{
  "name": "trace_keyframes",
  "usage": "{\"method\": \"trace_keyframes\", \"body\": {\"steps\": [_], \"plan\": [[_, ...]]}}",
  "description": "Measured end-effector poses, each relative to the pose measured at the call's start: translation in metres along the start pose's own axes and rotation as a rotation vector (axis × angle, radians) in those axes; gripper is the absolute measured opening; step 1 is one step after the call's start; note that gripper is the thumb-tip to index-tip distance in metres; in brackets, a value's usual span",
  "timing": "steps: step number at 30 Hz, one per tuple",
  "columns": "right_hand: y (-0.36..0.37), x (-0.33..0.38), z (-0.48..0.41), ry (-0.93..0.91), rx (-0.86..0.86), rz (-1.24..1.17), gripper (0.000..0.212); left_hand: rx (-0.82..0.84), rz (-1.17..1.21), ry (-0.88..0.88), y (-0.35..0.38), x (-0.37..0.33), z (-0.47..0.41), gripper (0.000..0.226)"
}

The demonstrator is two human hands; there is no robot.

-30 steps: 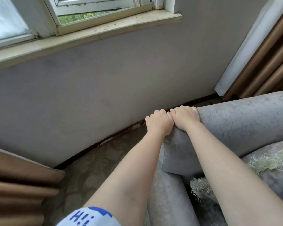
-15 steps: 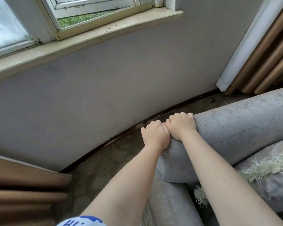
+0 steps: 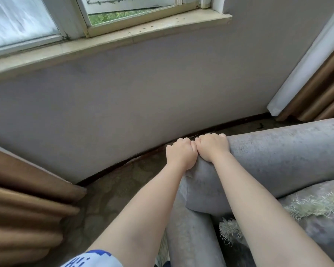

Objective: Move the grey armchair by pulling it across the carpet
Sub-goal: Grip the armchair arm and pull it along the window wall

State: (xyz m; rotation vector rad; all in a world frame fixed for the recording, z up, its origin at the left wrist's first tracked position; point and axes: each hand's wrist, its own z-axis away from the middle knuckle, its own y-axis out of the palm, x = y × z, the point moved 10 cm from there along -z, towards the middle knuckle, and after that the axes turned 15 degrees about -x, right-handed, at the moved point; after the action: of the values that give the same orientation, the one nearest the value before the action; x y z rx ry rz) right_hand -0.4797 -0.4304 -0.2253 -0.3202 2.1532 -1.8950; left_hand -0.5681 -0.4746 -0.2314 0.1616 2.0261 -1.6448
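Both hands touching, side by side: my left hand (image 3: 180, 156) and right hand (image 3: 212, 147) curl over the grey armchair's (image 3: 278, 157) rolled top corner, gripping it. Armchair stands near the wall (image 3: 143, 103), a strip of carpet (image 3: 108, 199) between. Judgement: grip set, pull in hand; remaining travel unknown.

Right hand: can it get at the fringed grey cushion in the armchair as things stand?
Probably yes. The grey cushion with pale fringe lies just below the right forearm with nothing between. But the right hand grips the grey fabric armchair by its rolled top, so it would have to let go first.
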Motion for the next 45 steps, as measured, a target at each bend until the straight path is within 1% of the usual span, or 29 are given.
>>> {"method": "trace_keyframes", "body": {"steps": [3, 5, 10, 16, 19, 26, 27, 30, 32, 35, 41, 45], "plan": [[-0.002, -0.004, 0.009, -0.008, 0.033, -0.004, 0.043, -0.001, -0.008, -0.022, -0.004, -0.006, 0.011, 0.027], [-0.006, -0.005, 0.017, -0.015, 0.039, 0.004, 0.044, -0.002, -0.020, -0.036, -0.005, -0.007, 0.020, 0.030], [-0.016, 0.006, 0.039, -0.036, 0.013, 0.011, 0.044, -0.009, -0.039, -0.038, -0.015, -0.002, 0.043, 0.035], [-0.024, 0.044, 0.081, -0.064, 0.021, 0.009, 0.041, -0.012, -0.033, -0.075, -0.038, 0.027, 0.090, 0.034], [-0.029, 0.063, 0.095, -0.078, 0.000, 0.011, 0.041, -0.023, -0.023, -0.062, -0.051, 0.041, 0.107, 0.033], [-0.021, 0.084, 0.092, -0.080, 0.026, 0.034, 0.040, 0.024, -0.063, -0.065, -0.048, 0.062, 0.102, 0.040], [-0.017, 0.085, 0.086, -0.069, 0.009, 0.044, 0.041, 0.010, -0.087, -0.068, -0.045, 0.067, 0.095, 0.039], [-0.016, 0.084, 0.070, -0.022, -0.124, 0.012, 0.043, -0.090, -0.106, -0.056, -0.044, 0.076, 0.079, 0.033], [-0.015, 0.079, 0.064, -0.011, -0.167, -0.010, 0.042, -0.116, -0.101, -0.043, -0.042, 0.074, 0.072, 0.029], [-0.013, 0.080, 0.065, -0.029, -0.159, -0.021, 0.043, -0.109, -0.097, -0.040, -0.040, 0.074, 0.072, 0.029], [-0.014, 0.080, 0.067, -0.048, -0.147, -0.037, 0.045, -0.087, -0.086, -0.085, -0.043, 0.072, 0.077, 0.042], [-0.015, 0.078, 0.079, -0.066, -0.058, -0.030, 0.046, -0.025, -0.049, -0.151, -0.047, 0.067, 0.091, 0.044]]}}
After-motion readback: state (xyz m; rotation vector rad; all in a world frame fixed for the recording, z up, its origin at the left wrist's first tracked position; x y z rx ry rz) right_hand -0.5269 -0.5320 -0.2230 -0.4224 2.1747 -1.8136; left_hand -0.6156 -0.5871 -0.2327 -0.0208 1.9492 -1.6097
